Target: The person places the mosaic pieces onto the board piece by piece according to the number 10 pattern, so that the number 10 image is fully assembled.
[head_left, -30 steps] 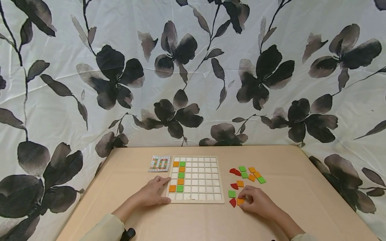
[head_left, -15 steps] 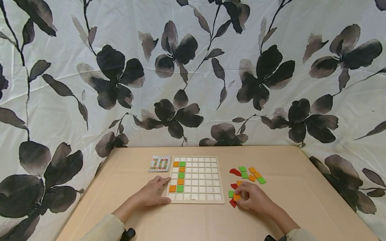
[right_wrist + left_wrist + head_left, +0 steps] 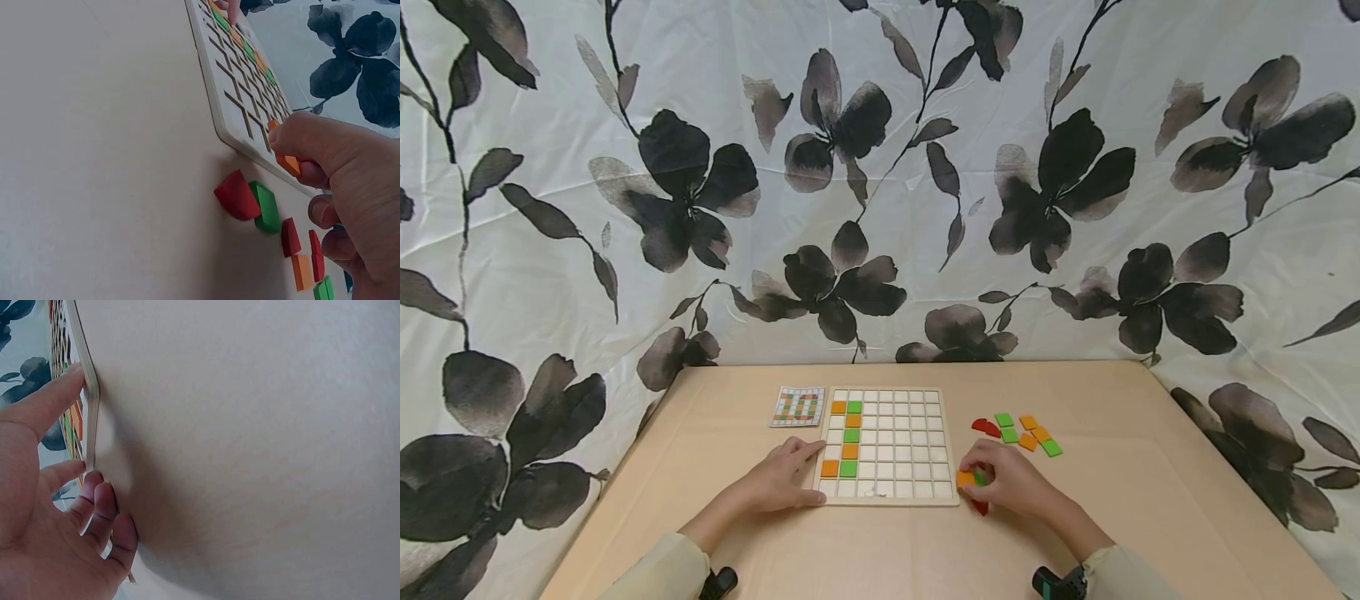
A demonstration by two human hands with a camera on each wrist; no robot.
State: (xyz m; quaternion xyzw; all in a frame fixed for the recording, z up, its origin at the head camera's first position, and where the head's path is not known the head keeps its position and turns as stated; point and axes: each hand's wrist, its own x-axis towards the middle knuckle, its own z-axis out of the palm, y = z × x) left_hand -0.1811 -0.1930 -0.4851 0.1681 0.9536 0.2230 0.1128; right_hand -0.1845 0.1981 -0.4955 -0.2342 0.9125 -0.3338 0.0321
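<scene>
My right hand [image 3: 1021,477] pinches an orange square tile [image 3: 287,164] between thumb and fingers, beside the right edge of the white grid board [image 3: 226,128]. On the table under that hand lie a red curved piece [image 3: 237,196] and a green square tile [image 3: 267,207], partly covered by it in the head view. My left hand [image 3: 781,478] rests at the board's left edge, its thumb on the near corner and a finger further up the side. Orange and green tiles fill several cells in the board's two left columns, among them an orange tile [image 3: 830,468] and a green tile [image 3: 847,468].
A small card [image 3: 797,407] with a coloured grid pattern lies left of the board's far corner. Right of the board are loose pieces: red ones [image 3: 986,427], green tiles [image 3: 1051,447] and orange tiles [image 3: 1027,442]. A floral cloth [image 3: 925,200] hangs behind the table [image 3: 887,550].
My right hand has picked up the orange tile from among the loose pieces and carried it left to the board's right edge. The left hand has stayed in place.
</scene>
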